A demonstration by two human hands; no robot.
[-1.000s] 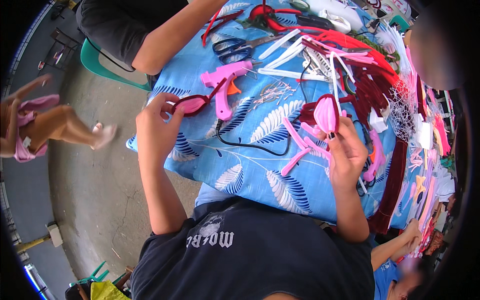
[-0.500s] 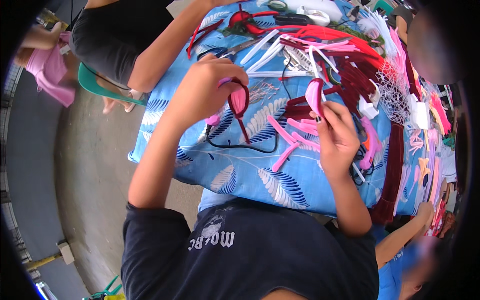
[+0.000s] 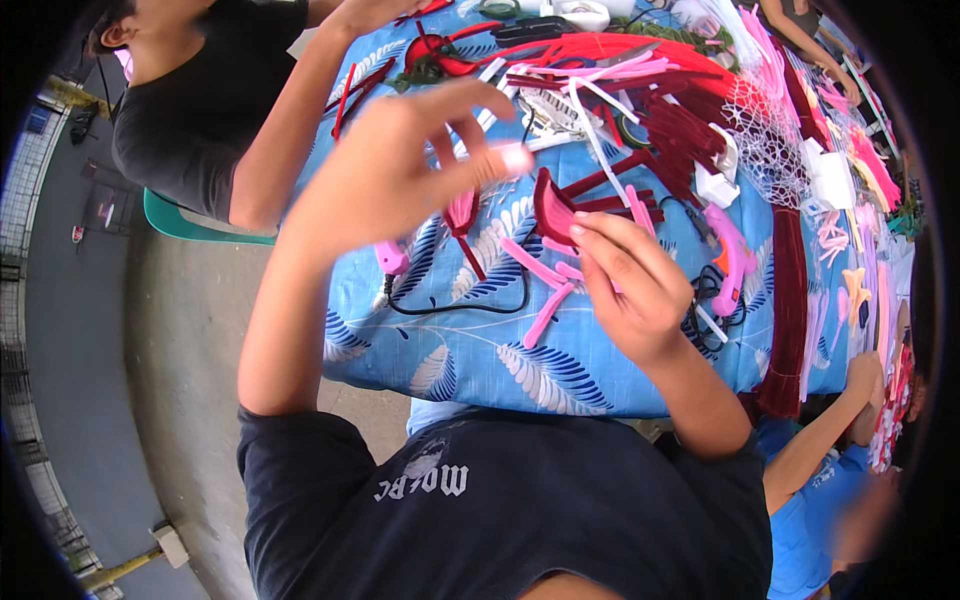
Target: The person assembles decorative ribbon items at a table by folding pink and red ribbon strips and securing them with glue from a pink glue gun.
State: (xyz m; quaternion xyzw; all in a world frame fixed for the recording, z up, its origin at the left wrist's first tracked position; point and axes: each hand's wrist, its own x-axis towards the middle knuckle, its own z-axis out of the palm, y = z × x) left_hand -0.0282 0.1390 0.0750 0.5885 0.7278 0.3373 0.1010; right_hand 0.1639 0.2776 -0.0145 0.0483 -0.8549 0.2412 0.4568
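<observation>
Right hand (image 3: 635, 285): closed, gripping a folded petal (image 3: 553, 207) between thumb and fingers. Holds only the near end, presumably to keep the pink face and maroon rim uncrushed and in view. Petal location: above the middle of the tabletop (image 3: 640, 388), left of the Right hand.

Left hand (image 3: 415, 165): raised and blurred, with fingers apparently spread apart. Second petal (image 3: 461, 213): partly behind the Left hand, with stem toward the near edge. Cannot tell from this view whether touching the fingers or resting on the cloth.

Glue gun (image 3: 391, 258): mostly covered by the Left hand; handle end faces the near side, likely for easy pick-up. Cord (image 3: 458, 312): looped loosely, probably to leave slack.

Pink stems (image 3: 543, 322): strewn just nearer than the held petal, likely for short reach. Red stems (image 3: 640, 48): heaped along the far side, apparently to leave working room. Maroon bundle (image 3: 787, 310): laid lengthwise at the right, seemingly to keep lengths straight.
</observation>
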